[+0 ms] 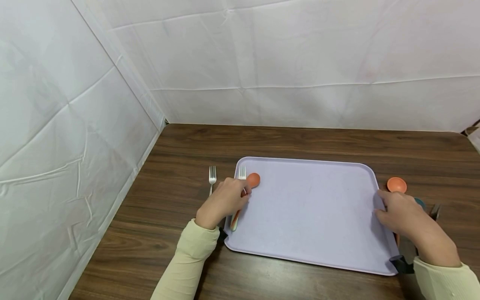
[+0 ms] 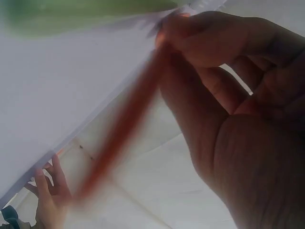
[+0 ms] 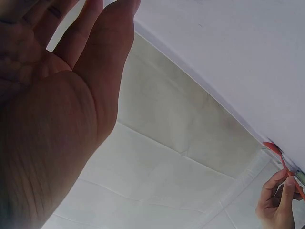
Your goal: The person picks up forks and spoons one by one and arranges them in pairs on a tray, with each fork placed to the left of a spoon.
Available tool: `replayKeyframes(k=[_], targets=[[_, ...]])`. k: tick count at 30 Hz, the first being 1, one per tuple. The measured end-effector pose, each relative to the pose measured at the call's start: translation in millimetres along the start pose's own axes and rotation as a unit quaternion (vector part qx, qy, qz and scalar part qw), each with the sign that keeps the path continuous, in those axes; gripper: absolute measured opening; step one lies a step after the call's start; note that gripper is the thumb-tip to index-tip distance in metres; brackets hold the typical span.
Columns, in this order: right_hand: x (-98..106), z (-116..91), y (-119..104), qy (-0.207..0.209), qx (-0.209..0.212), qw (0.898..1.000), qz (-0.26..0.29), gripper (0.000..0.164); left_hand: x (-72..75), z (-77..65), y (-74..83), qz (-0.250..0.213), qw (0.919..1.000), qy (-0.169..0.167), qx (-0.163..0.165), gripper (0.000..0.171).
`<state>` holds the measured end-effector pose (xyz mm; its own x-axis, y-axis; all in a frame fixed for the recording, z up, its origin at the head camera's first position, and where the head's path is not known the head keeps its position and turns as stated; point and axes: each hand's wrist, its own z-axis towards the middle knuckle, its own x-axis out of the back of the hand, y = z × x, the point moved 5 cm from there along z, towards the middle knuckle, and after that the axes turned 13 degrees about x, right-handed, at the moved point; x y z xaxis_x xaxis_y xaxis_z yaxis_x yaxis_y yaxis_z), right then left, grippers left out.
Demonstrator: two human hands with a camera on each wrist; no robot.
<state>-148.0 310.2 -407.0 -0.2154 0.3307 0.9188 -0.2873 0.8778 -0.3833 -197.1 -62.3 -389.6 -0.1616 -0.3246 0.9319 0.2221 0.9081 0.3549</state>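
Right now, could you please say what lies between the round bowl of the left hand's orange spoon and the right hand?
In the head view, only bare lilac rectangular tray lies between the orange spoon bowl and the right hand.

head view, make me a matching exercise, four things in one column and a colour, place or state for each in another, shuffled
Things:
1. Tray
2. Left hand
3. Table
4. Right hand

Matches:
A. At the tray's right rim
B. Dark brown
C. Pale purple
D. Pinches an orange spoon

Pairs: 1-C; 2-D; 3-B; 4-A
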Motion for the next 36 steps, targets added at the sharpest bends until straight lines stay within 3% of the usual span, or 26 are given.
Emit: replayKeyframes(k=[3,10,16,20,24,33,36], targets=[[0.3,-0.8,-1.0,0.007,0.008,1.0,0.002,0.013,-1.7,0.1,0.6,0.0,0.9999,-0.013,-0.004,0.008],[-1.3,-0.3,0.3,0.006,0.008,1.0,0.004,0.015,5.3,-5.5,0.2,-0.01,0.9997,-0.02,-0.005,0.027],[-1.0,0.6,2.9,-0.012,0.004,1.0,0.002,0.052,3.3,-17.0,6.2,0.07,0.9963,-0.045,-0.024,0.045],[-0.9,0.3,1.9,-0.007,0.013,1.0,-0.004,0.046,-3.3,-19.7,12.5,0.118,0.9912,-0.042,-0.043,0.047],[-0.5,0.3,0.3,0.003,0.025,1.0,-0.012,0.038,-7.2,-21.1,15.7,0.134,0.9889,-0.034,-0.054,0.049],[-1.1,0.6,1.0,-0.009,0.011,1.0,-0.001,0.057,-10.4,-21.7,19.9,0.108,0.9903,-0.054,-0.069,0.06],[-1.0,-0.1,1.0,-0.008,0.012,1.0,-0.003,0.055,-10.8,-21.6,21.9,0.091,0.9909,-0.065,-0.075,0.058]])
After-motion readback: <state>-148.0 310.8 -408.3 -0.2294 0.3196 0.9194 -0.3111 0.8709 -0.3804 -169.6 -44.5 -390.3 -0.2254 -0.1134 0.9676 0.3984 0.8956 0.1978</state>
